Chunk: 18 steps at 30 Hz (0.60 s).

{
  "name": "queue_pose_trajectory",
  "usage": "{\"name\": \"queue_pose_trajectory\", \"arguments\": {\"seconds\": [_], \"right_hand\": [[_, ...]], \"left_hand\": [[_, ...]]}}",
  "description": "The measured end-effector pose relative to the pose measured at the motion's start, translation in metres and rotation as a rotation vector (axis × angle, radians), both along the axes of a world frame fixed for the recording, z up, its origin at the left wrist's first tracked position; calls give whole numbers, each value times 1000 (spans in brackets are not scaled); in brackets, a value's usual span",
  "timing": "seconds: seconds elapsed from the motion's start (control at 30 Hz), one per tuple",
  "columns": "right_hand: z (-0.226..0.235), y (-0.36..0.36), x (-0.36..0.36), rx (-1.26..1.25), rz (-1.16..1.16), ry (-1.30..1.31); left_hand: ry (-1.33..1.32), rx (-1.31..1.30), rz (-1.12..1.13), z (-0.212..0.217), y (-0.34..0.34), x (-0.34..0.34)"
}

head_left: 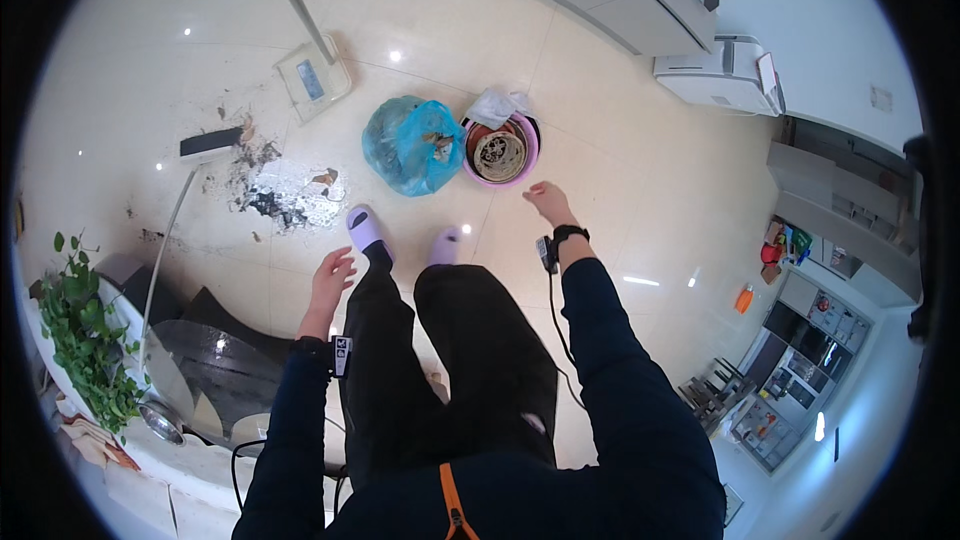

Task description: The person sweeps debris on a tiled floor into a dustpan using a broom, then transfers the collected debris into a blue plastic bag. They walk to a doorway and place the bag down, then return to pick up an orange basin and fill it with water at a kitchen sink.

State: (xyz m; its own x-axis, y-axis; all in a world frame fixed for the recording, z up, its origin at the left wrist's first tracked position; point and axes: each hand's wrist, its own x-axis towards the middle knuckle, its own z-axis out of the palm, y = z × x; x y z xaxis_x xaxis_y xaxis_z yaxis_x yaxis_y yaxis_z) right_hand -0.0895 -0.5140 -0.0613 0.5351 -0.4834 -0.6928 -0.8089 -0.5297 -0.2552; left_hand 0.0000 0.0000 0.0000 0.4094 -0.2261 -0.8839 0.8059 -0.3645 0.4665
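Observation:
My left hand (pixel 333 280) hangs over the floor beside my left slipper, fingers apart and nothing in them. My right hand (pixel 550 202) is in front of me at the right, its fingers curled in loosely with nothing visible in them. Just beyond it stands a pink tub (pixel 533 158) holding a round brown pot (pixel 500 155), with a pale cloth or bag (pixel 493 108) over its far rim. Touching the tub on its left is a blue plastic bag (pixel 412 145), filled and open at the top, with brown scraps inside. Neither hand touches these things.
Dark soil (pixel 275 208) and water lie spread over the tiles at the left. A broom (pixel 210 143) with black bristles lies there. A white long-handled dustpan (pixel 312 80) stands farther off. A leafy plant (pixel 90 330) and a glass table (pixel 215 365) are at the near left.

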Motion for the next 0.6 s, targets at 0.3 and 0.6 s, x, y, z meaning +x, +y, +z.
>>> {"name": "queue_pose_trajectory", "arguments": {"seconds": [0.3, 0.6], "right_hand": [[-173, -93, 133, -42, 78, 9], [-354, -133, 141, -350, 377, -167]], "left_hand": [[412, -296, 707, -110, -157, -34], [417, -258, 743, -322, -296, -114]]}}
